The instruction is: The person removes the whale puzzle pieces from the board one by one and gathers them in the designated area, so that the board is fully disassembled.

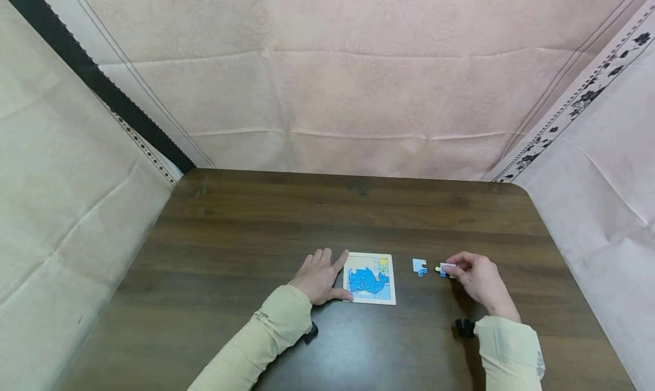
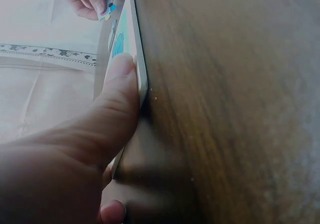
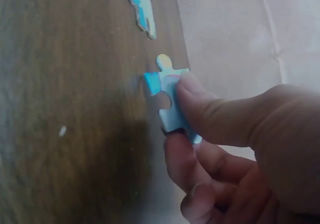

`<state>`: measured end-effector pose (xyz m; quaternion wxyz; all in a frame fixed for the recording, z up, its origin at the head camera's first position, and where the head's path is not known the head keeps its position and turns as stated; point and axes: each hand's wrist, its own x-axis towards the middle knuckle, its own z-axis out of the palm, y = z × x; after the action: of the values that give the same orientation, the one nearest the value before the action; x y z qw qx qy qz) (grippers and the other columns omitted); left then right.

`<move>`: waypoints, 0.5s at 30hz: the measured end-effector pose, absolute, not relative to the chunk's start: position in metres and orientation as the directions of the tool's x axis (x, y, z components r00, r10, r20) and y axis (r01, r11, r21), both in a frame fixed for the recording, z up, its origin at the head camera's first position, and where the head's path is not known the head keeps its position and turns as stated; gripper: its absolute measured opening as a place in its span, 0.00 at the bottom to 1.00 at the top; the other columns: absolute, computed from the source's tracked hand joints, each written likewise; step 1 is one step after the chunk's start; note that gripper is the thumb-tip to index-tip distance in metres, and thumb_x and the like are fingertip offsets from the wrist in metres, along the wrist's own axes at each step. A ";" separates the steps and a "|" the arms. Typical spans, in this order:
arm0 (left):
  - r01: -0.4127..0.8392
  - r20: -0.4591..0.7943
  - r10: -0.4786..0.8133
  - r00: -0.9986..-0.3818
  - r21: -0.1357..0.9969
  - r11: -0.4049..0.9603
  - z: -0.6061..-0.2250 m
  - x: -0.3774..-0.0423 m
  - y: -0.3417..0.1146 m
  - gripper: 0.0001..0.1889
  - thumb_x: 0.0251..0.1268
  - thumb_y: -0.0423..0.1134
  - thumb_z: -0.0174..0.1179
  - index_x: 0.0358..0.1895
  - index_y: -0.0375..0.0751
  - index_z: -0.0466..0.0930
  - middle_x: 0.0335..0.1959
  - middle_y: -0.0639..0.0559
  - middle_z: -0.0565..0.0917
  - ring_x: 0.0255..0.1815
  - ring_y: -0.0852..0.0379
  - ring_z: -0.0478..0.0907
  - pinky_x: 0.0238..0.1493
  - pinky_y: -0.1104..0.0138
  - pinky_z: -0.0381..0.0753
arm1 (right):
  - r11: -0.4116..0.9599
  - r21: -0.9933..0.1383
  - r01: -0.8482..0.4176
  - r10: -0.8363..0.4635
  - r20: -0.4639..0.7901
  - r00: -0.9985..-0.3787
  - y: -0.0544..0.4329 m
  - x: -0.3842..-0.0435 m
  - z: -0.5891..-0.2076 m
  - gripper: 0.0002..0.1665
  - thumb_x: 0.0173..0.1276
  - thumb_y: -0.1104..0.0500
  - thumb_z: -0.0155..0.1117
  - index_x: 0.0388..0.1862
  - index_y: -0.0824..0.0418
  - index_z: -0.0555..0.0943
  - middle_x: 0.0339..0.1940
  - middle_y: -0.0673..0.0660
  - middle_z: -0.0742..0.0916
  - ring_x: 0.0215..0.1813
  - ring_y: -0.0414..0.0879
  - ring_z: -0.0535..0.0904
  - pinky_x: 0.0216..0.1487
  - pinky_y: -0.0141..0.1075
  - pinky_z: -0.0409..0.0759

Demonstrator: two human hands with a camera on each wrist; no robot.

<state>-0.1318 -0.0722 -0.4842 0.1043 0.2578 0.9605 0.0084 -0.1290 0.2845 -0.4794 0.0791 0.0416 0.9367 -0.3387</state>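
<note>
A small puzzle board (image 1: 369,302) with a pale frame lies on the table, showing a blue whale and a yellow sun. My left hand (image 1: 321,278) rests at its left edge, thumb (image 2: 122,66) on the near corner and index finger by the far corner. To the right of the board, my right hand (image 1: 478,280) pinches a puzzle piece (image 3: 172,103) between thumb and fingers; it is light blue with a yellow knob. Between the board and that hand lies another puzzle piece (image 1: 419,265), pale and darker blue.
The dark wooden table (image 1: 245,226) has rounded far corners. Pale patterned cloth (image 1: 327,95) hangs behind it, with more cloth at the left and right sides. A black band (image 1: 102,84) runs down the left cloth's edge.
</note>
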 end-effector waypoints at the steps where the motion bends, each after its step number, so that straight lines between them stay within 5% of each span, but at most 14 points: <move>1: 0.494 -0.195 0.498 -0.845 0.072 0.866 -0.484 -0.132 -0.072 0.53 0.52 0.76 0.53 0.77 0.48 0.55 0.38 0.48 0.66 0.37 0.54 0.58 0.36 0.66 0.58 | 0.772 -0.624 0.126 0.024 -0.169 -0.985 0.284 -0.130 -0.480 0.12 0.66 0.52 0.67 0.42 0.60 0.84 0.34 0.54 0.85 0.34 0.49 0.74 0.33 0.39 0.71; 15: 0.486 -0.207 0.491 -0.846 0.076 0.870 -0.485 -0.133 -0.072 0.53 0.52 0.76 0.53 0.77 0.49 0.54 0.40 0.47 0.68 0.39 0.54 0.59 0.37 0.66 0.59 | 0.797 -0.584 0.155 0.083 -0.148 -0.986 0.280 -0.140 -0.485 0.12 0.63 0.57 0.71 0.40 0.64 0.84 0.31 0.55 0.86 0.31 0.49 0.74 0.29 0.38 0.71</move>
<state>-0.1325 -0.0717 -0.4853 0.1105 0.2543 0.9607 0.0104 -0.1403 0.2798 -0.4848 0.0573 0.0629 0.9462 -0.3122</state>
